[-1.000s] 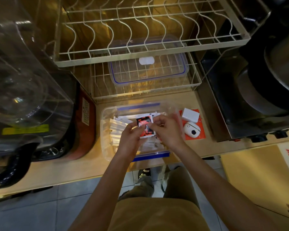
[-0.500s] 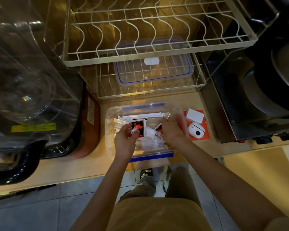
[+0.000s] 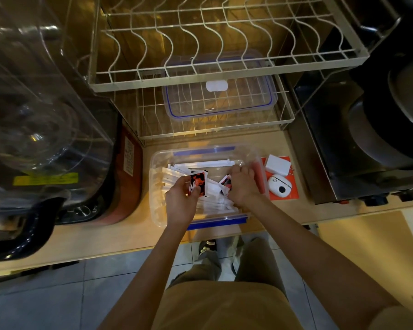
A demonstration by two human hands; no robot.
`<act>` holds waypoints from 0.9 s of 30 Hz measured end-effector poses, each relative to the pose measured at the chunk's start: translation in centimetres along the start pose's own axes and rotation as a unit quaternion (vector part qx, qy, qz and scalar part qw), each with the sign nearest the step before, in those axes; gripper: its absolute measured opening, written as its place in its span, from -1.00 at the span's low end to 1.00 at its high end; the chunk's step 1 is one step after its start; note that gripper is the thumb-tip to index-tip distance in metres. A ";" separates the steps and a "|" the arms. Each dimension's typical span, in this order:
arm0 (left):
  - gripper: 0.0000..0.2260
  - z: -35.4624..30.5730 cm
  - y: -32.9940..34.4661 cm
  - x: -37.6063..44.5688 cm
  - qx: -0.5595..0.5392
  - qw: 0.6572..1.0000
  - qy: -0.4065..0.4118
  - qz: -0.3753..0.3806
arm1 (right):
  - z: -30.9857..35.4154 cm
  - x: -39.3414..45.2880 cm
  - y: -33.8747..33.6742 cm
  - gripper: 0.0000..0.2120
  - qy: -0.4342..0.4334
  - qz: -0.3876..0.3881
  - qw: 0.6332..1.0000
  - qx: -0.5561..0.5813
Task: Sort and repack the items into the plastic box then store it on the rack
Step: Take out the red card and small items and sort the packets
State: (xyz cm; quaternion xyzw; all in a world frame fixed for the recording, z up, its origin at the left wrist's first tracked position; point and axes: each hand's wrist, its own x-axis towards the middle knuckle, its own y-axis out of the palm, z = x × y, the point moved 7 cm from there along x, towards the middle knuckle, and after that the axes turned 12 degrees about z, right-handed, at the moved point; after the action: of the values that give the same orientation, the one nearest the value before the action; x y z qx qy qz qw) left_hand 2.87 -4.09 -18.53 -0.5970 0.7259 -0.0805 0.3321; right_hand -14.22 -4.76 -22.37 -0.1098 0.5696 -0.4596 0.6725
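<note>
Leftmost of the things that matter, white wrapped sticks (image 3: 163, 179) lie fanned against the left wall of the clear plastic box (image 3: 156, 210), which sits open on the wooden counter (image 3: 105, 239) just in front of the wire rack (image 3: 224, 75). Next, the left hand (image 3: 180, 202) hovers over the box's near-left part, thumb and fingers pinched on a red-and-black sachet (image 3: 198, 184) held upright with its long axis running away from the person. Between the hands, more white packets (image 3: 216, 201) lie heaped on the box floor. Further right, the right hand (image 3: 243, 184) reaches down into the middle-right of the box, fingers curled over another red-printed sachet (image 3: 225, 182); whether it truly grips that one I cannot tell, since the knuckles hide the fingertips. That second sachet lies just left of the right fingers and close to the left hand's packet, so the right hand is the nearer one to lift it, likely passing it leftward to join the held sachet. Past the box's right wall, a white charger (image 3: 278, 165) and a small white round device (image 3: 280, 187) rest on an orange card (image 3: 293, 194), outside the box and not yet packed. The blue-rimmed lid (image 3: 224, 110) waits on the rack's lower shelf, so sorting looks far from finished.
</note>
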 end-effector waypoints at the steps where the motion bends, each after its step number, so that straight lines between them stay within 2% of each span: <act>1: -0.74 0.0 0.0 0.0 0.003 1.000 0.001 0.000 | 0.1 0.0 -0.2 -0.55 -0.005 -0.005 1.000 0.016; 5: -0.73 0.1 0.1 0.1 0.004 1.000 0.002 0.005 | 0.3 -0.3 -0.6 -0.66 -0.029 -0.003 0.997 0.078; 7: -0.71 0.1 0.1 0.0 0.001 1.000 0.001 0.008 | 0.5 -0.8 -1.6 -0.79 -0.050 -0.037 0.994 0.085; 9: -0.68 0.2 0.3 0.2 -0.016 1.000 -0.002 0.020 | 1.0 -2.0 -3.4 -0.87 -0.085 -0.089 0.981 0.151; 11: -0.63 0.5 0.4 0.3 -0.051 0.998 -0.013 0.044 | 1.2 -3.6 -5.2 -0.90 -0.114 -0.119 0.936 0.311; 12: -0.62 0.5 0.5 0.4 -0.095 0.993 -0.017 0.062 | 1.5 -4.3 -5.6 -0.90 -0.130 -0.109 0.904 0.393; 13: -0.61 0.6 0.5 0.4 -0.158 0.984 -0.023 0.080 | 1.8 -4.7 -5.7 -0.89 -0.143 -0.094 0.879 0.445; 14: -0.60 0.7 0.7 0.3 -0.226 0.969 -0.030 0.097 | 2.1 -4.9 -5.5 -0.87 -0.150 -0.080 0.870 0.462; 16: -0.61 0.1 0.9 -0.2 -0.331 0.934 -0.036 0.130 | 2.5 -5.0 -4.6 -0.88 -0.155 -0.056 0.878 0.450; 19: -0.73 -0.7 1.1 -0.6 -0.382 0.912 -0.032 0.145 | 2.5 -5.1 -3.6 -0.84 -0.144 -0.059 0.875 0.459; 22: -0.79 -0.9 1.3 -0.6 -0.397 0.905 -0.036 0.148 | 2.3 -5.5 -3.1 -0.78 -0.139 -0.083 0.872 0.463; 27: -0.83 -1.2 1.8 -0.9 -0.375 0.913 -0.021 0.159 | 2.1 -6.1 -2.5 -0.81 -0.103 -0.134 0.894 0.415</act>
State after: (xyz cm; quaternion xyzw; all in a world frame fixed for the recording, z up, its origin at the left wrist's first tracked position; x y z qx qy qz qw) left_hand 0.81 -3.12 -18.21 -0.5559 0.7808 0.2641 0.1074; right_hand -13.20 -2.41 -15.99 0.0573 0.2348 -0.7257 0.6441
